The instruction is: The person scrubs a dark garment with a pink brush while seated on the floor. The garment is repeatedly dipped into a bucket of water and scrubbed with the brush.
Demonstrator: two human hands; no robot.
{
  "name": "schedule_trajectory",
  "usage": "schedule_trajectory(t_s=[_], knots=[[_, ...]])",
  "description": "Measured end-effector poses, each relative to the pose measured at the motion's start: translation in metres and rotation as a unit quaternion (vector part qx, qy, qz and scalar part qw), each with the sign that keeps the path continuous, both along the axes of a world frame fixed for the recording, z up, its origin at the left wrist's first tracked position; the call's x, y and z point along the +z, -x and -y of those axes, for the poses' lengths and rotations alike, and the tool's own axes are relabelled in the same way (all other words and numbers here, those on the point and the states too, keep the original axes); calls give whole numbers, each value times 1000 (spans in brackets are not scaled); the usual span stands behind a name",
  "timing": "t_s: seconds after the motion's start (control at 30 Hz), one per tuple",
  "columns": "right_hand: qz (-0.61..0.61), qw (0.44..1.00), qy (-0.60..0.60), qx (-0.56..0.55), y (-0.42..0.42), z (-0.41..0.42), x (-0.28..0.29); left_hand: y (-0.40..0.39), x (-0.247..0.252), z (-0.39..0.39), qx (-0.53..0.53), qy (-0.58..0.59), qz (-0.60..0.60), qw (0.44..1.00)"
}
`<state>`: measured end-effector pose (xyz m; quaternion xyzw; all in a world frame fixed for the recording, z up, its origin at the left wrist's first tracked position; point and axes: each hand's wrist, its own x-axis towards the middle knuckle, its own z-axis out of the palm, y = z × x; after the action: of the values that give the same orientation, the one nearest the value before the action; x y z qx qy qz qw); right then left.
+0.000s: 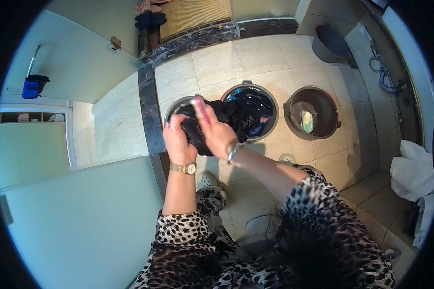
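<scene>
My left hand (pixel 176 139), with a gold watch at the wrist, grips a bunched wet-looking black garment (pixel 194 134). In my right hand (pixel 218 135) is a pink brush (pixel 201 111), blurred, held against or just over the cloth; the exact contact cannot be told. The garment hangs over a grey bucket (pixel 169 108) at the left and stretches toward a second bucket (pixel 276 117). Dark clothes (pixel 256 106) lie in water in that second bucket, with some blue cloth (pixel 235 94) at its edge.
A dark bucket (pixel 329 112) to the right holds a yellow and green packet (pixel 306 121). Beyond it stands another dark bucket (pixel 329 43) by the wall hose (pixel 385 81). White towels (pixel 412 169) hang at right. A frosted glass door (pixel 83 224) borders the left. My clogs (pixel 207 178) rest on tile.
</scene>
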<state>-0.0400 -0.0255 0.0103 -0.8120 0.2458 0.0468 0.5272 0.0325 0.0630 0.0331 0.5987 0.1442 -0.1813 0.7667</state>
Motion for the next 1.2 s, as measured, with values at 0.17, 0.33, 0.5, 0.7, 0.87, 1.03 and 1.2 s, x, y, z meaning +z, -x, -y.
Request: schedule_trajectory(t_s=[0.17,0.33,0.5,0.7,0.87,1.03,1.2], knots=[[-41,976,-156,-143,-1,24,-78,12,4,26,-35,48,-28,998],[57,992,-67,-91,6,-12,10,-4,-3,1,28,91,-101,990],[-37,993,-39,-108,0,24,-64,9,-5,25,-16,114,-82,990],[-38,998,42,41,-2,13,-36,-1,3,8,-31,124,-39,991],[-130,842,-471,-229,9,22,-113,-1,1,8,-119,241,-32,963],[-47,661,-635,-396,5,40,-92,-3,5,3,-102,294,-100,945],[-96,679,-648,-330,4,35,-65,-8,1,-6,-73,327,-152,930]])
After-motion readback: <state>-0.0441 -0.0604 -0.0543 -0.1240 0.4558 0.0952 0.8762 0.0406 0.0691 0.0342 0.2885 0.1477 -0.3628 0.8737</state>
